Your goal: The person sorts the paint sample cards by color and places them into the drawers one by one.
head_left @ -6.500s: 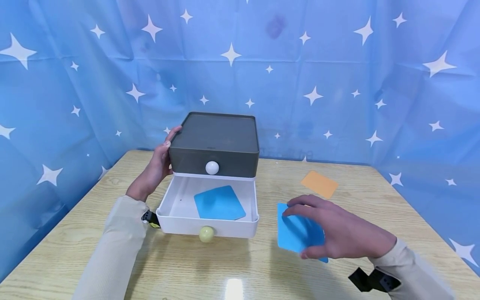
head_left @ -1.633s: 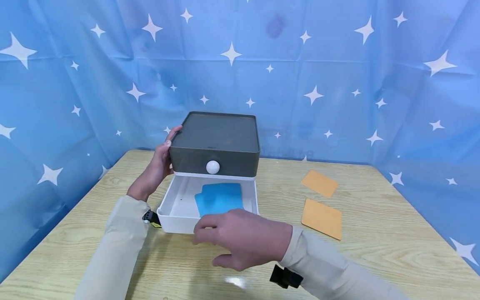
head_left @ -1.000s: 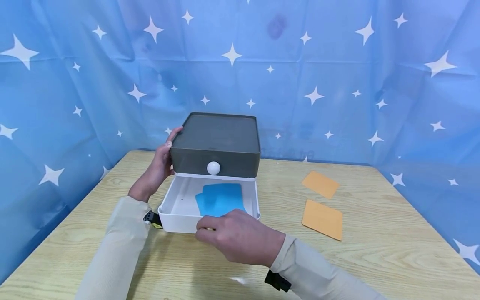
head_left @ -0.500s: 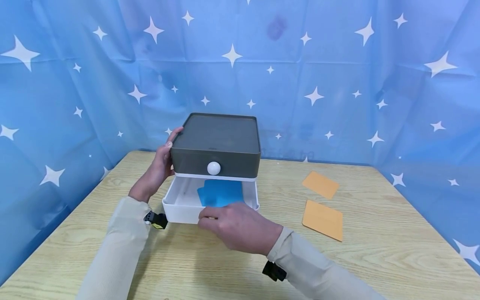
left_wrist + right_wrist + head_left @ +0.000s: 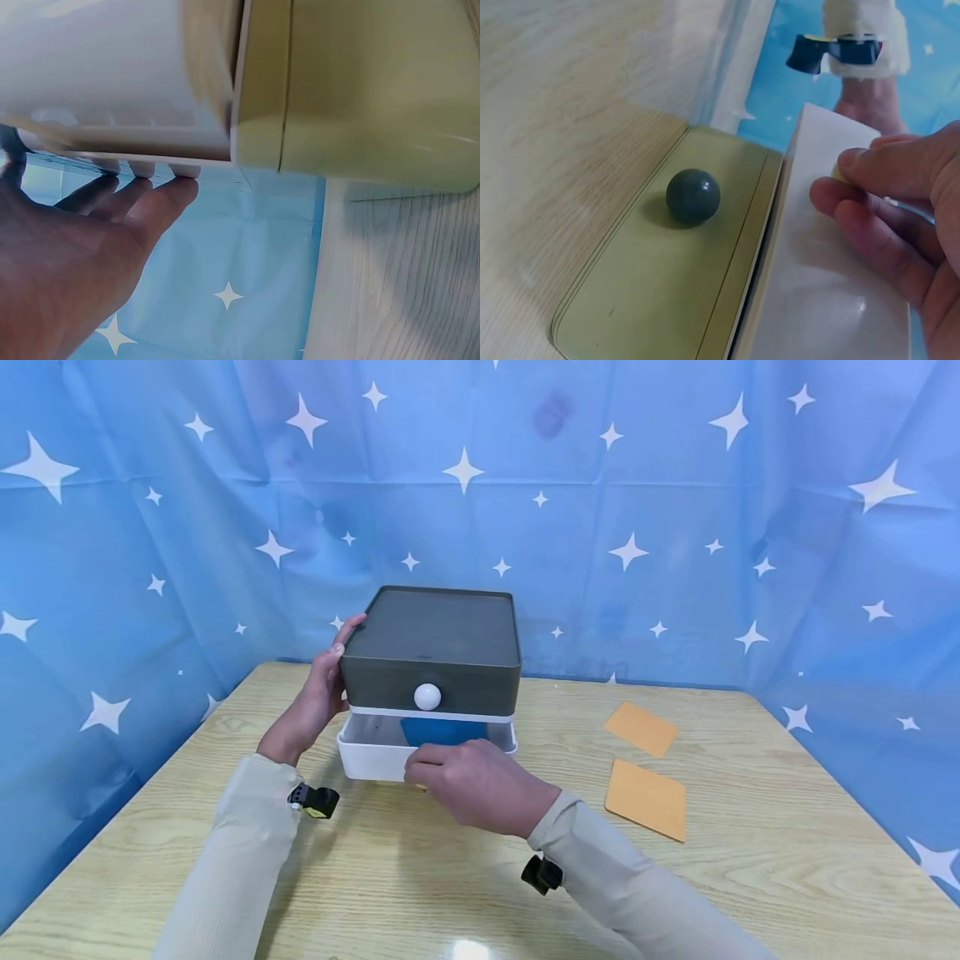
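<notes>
A two-drawer box stands on the table, with a dark grey upper unit [image 5: 442, 627] bearing a white knob [image 5: 427, 697]. Its white lower drawer [image 5: 375, 760] is partly pulled out, and a blue card [image 5: 442, 731] shows inside under the upper unit. My left hand [image 5: 307, 706] rests against the box's left side, fingers extended; in the left wrist view its fingertips touch the wall. At the drawer front, my right hand [image 5: 480, 781] pinches the drawer knob [image 5: 838, 174] between thumb and fingers, mostly covering it.
Two orange cards, a farther orange card [image 5: 641, 728] and a nearer orange card [image 5: 647, 799], lie flat on the wooden table [image 5: 750, 860] to the right of the box. A blue star-patterned curtain [image 5: 480, 510] hangs behind the table.
A second blue card went into the drawer, uncovering the nearer orange card. My right hand then took the drawer knob and pushed the drawer partway in. The left hand stayed on the box.
</notes>
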{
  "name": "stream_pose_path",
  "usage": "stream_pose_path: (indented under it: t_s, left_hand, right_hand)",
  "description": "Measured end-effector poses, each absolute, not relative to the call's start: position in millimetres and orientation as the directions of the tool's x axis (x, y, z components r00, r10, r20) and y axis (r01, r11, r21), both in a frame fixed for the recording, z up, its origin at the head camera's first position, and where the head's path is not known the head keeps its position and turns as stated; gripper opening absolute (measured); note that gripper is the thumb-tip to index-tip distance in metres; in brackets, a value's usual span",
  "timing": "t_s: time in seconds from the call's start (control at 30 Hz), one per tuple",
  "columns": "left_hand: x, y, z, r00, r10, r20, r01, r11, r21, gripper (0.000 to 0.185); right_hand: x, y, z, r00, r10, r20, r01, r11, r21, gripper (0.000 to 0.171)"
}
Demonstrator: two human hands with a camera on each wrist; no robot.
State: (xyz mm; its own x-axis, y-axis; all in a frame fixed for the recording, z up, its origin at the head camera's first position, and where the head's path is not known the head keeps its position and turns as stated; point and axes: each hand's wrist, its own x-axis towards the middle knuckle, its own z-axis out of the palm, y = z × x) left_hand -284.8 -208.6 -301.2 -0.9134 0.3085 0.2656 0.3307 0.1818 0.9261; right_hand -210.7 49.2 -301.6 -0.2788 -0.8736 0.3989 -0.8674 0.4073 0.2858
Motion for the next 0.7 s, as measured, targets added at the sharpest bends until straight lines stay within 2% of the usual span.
stream_pose_path:
  t_s: [0.27, 0.7]
  left_hand:
    - [-285.4, -208.5, -303.0, -0.908, 0.315, 0.278, 0.343, 0.174, 0.923, 0.056]
    - [-285.4, -208.9, -302.7, -0.905, 0.316, 0.285, 0.350, 0.170, 0.921, 0.056]
  right_hand:
    - [-222.1, 48.1, -302.4, -0.356, -0.856, 0.375, -0.863, 0.455, 0.218, 0.020]
    - [-237.9, 46.2, -305.5, -0.354, -0.831, 0.429, -0.868, 0.462, 0.180, 0.018]
